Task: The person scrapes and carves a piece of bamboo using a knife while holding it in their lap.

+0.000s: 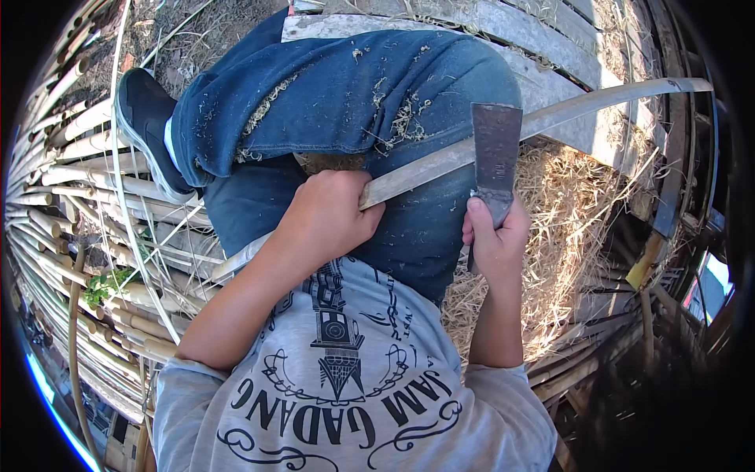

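Note:
My left hand (334, 206) is closed around a long bamboo strip (425, 167), which lies across my bent leg and curves off to the upper right. A pale length of bamboo (236, 259) shows below my left forearm; whether it is the same piece I cannot tell. In my right hand (501, 240) is a machete with a broad dark blade (497, 145) and a squared end, my fingers wrapped round its handle and my thumb near the blade's base. The blade stands over the strip, hiding a short part of it. Contact between them cannot be made out.
Many bamboo poles (86, 291) are stacked at the left. Pale shavings (558, 228) cover the ground at the right and cling to my jeans (314, 102). Wooden planks (543, 59) lie beyond my knee. A blade-like tool (657, 248) is at the far right.

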A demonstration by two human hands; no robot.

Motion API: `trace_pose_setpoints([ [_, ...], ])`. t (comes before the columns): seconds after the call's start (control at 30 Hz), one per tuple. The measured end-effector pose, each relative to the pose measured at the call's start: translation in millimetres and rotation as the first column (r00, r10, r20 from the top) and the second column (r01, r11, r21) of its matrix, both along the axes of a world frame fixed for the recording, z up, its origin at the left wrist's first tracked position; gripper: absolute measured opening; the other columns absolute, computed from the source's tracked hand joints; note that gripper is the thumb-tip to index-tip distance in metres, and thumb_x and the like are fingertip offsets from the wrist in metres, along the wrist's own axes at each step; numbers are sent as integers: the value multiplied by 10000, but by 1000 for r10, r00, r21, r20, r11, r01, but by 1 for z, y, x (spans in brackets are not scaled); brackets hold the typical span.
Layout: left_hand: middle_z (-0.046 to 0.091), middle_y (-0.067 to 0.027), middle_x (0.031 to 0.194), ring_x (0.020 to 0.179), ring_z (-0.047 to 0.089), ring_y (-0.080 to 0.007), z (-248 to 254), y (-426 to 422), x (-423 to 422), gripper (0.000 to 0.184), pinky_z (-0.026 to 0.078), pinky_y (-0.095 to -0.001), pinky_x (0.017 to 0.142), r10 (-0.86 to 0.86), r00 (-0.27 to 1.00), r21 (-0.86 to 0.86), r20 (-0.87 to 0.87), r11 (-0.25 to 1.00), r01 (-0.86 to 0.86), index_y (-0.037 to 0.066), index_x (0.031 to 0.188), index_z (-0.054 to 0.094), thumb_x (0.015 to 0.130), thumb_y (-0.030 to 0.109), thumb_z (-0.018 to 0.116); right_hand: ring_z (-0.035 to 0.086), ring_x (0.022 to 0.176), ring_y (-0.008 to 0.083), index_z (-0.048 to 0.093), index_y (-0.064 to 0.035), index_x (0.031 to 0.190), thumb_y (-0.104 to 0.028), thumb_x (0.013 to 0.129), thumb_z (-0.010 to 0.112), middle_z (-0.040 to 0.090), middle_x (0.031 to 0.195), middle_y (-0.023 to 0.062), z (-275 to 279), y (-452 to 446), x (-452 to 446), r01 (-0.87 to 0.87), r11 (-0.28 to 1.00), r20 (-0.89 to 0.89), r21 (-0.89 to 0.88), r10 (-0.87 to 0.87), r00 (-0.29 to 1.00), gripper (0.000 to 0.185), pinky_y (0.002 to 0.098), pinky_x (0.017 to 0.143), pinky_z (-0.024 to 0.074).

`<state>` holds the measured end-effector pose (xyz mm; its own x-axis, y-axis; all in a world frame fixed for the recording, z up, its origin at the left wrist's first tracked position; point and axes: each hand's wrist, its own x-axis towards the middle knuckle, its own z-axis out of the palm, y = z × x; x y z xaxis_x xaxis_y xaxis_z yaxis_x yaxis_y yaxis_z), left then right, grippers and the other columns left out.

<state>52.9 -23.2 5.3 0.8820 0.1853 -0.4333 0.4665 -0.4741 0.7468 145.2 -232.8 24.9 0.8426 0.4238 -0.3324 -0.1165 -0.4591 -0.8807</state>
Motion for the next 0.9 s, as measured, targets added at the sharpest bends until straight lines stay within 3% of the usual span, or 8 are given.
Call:
trace_pose_setpoints([
  [0.1,608,-239,706,723,608,-419,0,1,0,150,485,-458,669,-3,1000,-16,-16,1000,3,-19,786,636,728,117,609,506,500,52,550,3,935,-130,880,629,554,604,8,3,4,8,326,938,-45,114,-323,945,164,220,453,385],
  [0.17,608,-242,703,725,609,-421,-1,1,0,154,488,-453,672,-4,998,-37,-68,999,1,-25,771,638,728,120,610,519,492,62,545,-4,927,-149,887,628,554,596,-2,4,6,8,328,942,51,67,-332,942,172,213,451,376],
  [0.23,608,-243,704,724,609,-420,0,3,0,158,488,-450,672,-3,997,-36,-75,999,0,-30,770,639,727,119,609,530,488,83,546,2,908,-171,872,651,562,587,17,10,3,5,110,992,58,-68,-106,993,206,230,461,389],
  [0.27,608,-244,704,724,609,-420,1,3,1,163,489,-447,671,-1,996,-47,-86,999,-3,-35,770,639,726,119,608,527,490,93,548,11,884,-181,847,678,556,569,36,7,2,3,-106,981,303,-160,151,941,236,253,474,407],
  [0.37,605,-252,707,722,611,-420,-2,2,2,174,488,-445,670,-18,997,-55,-75,998,14,-38,788,644,729,121,606,531,492,99,547,17,866,-180,825,697,547,556,45,12,1,4,-174,953,247,-247,236,940,251,273,484,423],
  [0.5,601,-257,704,715,618,-415,-1,1,-1,183,488,-440,664,2,998,-31,-67,1000,-4,-39,803,648,731,125,607,534,498,89,552,19,893,-180,850,674,557,580,62,15,3,25,323,947,44,10,-323,945,237,267,481,420],
  [0.63,606,-262,708,715,621,-419,-3,6,1,205,494,-444,671,-34,994,-52,-101,998,29,-44,797,649,740,151,620,598,490,299,530,-18,829,-235,825,697,554,560,134,8,15,-3,-185,939,403,-289,294,867,274,368,467,449],
  [0.9,603,-261,687,692,635,-399,-4,8,-2,231,482,-419,652,-34,990,-151,-138,988,13,-62,787,634,780,168,612,589,506,346,559,-33,791,-266,800,716,536,541,148,15,17,-7,-12,988,353,-152,65,934,281,392,467,445],
])
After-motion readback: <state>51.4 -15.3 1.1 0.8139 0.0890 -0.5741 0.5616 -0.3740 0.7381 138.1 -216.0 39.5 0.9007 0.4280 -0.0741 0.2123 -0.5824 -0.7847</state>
